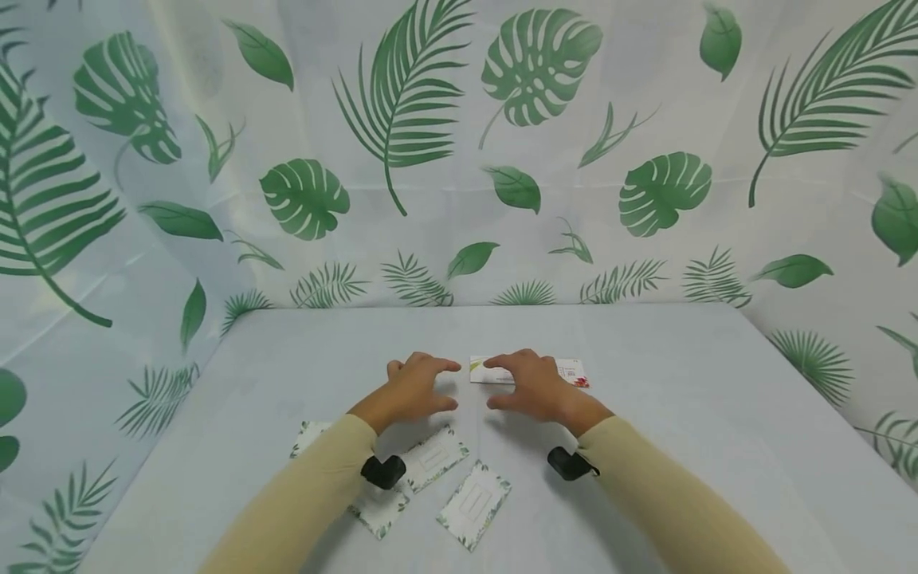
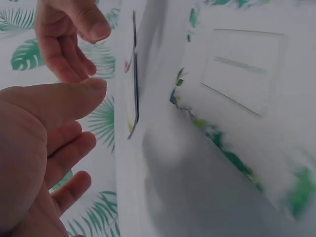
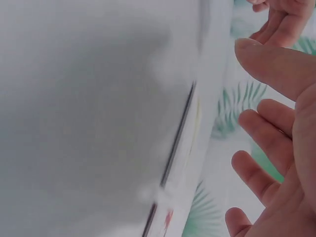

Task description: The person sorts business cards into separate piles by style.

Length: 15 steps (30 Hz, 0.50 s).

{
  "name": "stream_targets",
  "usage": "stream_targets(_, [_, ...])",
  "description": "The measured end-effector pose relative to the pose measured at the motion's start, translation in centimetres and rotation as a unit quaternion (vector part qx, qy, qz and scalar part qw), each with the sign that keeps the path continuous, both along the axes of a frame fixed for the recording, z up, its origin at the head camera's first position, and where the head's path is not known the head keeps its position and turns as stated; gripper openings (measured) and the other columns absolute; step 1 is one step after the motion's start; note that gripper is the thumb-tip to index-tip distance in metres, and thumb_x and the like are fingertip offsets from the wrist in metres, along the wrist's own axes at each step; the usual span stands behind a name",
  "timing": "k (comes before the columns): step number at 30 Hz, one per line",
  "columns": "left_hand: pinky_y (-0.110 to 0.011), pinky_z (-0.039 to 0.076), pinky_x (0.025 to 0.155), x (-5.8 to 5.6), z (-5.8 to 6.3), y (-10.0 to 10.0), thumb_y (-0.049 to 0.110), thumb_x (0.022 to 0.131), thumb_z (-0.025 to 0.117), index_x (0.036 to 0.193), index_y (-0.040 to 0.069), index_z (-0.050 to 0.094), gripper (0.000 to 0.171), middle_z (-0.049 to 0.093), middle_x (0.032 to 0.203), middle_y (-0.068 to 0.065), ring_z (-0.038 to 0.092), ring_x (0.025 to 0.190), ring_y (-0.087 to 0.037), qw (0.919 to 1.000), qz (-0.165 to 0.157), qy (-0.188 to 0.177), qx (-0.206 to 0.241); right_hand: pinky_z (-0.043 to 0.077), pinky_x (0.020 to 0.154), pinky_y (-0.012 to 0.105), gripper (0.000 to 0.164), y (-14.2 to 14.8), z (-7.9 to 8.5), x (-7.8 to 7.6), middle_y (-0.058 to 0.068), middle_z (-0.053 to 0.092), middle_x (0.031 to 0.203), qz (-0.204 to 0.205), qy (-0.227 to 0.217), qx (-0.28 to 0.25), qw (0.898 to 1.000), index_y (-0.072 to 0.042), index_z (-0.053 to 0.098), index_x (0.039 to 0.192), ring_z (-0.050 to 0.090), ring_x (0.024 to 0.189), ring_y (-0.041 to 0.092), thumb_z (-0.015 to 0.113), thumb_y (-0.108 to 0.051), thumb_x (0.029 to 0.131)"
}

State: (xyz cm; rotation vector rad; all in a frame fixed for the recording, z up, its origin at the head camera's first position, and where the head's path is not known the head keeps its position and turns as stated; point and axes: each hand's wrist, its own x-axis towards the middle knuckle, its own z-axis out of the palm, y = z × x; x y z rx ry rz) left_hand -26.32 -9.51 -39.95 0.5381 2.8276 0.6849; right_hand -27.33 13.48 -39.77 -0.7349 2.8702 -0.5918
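Note:
My left hand (image 1: 416,388) hovers over the table with its fingers and thumb spread and nothing between them. Facing it, my right hand (image 1: 534,388) is held the same way, also holding nothing. Behind and partly hidden by the right hand lies a long white printed card or packet (image 1: 576,371) with red and yellow-green marks. The right wrist view shows that white piece (image 3: 180,143) nearly edge-on. White leaf-bordered cards lie nearer me: one angled card (image 1: 435,458) by the left wrist, another (image 1: 473,505) at centre front. The left wrist view shows a leaf-bordered card (image 2: 242,74) up close.
Two more leaf-bordered pieces, one at the left (image 1: 308,434) and one lower down (image 1: 382,512), are partly covered by the left sleeve (image 1: 308,486). A pale cloth covers the table (image 1: 681,446). Leaf-printed curtains (image 1: 445,199) stand at the back and sides.

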Motion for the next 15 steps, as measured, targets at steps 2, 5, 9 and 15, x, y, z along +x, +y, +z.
stream_targets(2, [-0.056,0.022,0.098,1.1,0.0,-1.0,0.032,0.089,0.078,0.140,0.020,0.060,0.055,0.057,0.136,0.000,0.040,0.133,-0.025,1.0000,-0.001,-0.001,0.003,0.030,0.101,0.059,0.056,-0.5,-0.1,0.8,0.008,0.061,0.132,0.018,-0.003,-0.008,1.000,-0.013,0.061,0.137,0.046,0.128,0.033,0.077,-0.031,0.087])
stream_targets(5, [-0.055,0.022,0.097,2.7,-0.4,-2.2,0.032,0.087,0.079,0.136,0.020,0.063,0.053,0.059,0.133,0.000,0.041,0.132,-0.025,1.0000,-0.001,-0.002,0.007,0.030,0.100,0.057,0.052,-1.5,-0.4,2.0,0.005,0.063,0.129,0.046,-0.009,-0.015,0.999,-0.014,0.064,0.134,0.047,0.127,0.031,0.078,-0.029,0.086])
stream_targets(9, [-0.057,0.021,0.096,4.1,-0.9,-2.9,0.032,0.085,0.081,0.130,0.019,0.067,0.049,0.062,0.126,0.000,0.043,0.129,-0.026,0.9999,-0.010,0.002,0.009,0.030,0.099,0.055,0.049,-2.8,-1.3,2.9,0.000,0.065,0.126,0.080,-0.014,-0.007,0.997,-0.016,0.067,0.130,0.048,0.125,0.028,0.080,-0.030,0.085])
stream_targets(15, [-0.055,0.023,0.092,5.5,-1.6,-3.9,0.031,0.083,0.083,0.123,0.019,0.070,0.044,0.064,0.118,0.002,0.046,0.124,-0.025,1.0000,-0.004,-0.006,0.006,0.032,0.094,0.052,0.054,-4.6,-2.2,3.5,-0.002,0.065,0.120,0.126,-0.035,0.018,0.991,-0.018,0.067,0.130,0.048,0.121,0.026,0.084,-0.031,0.080])
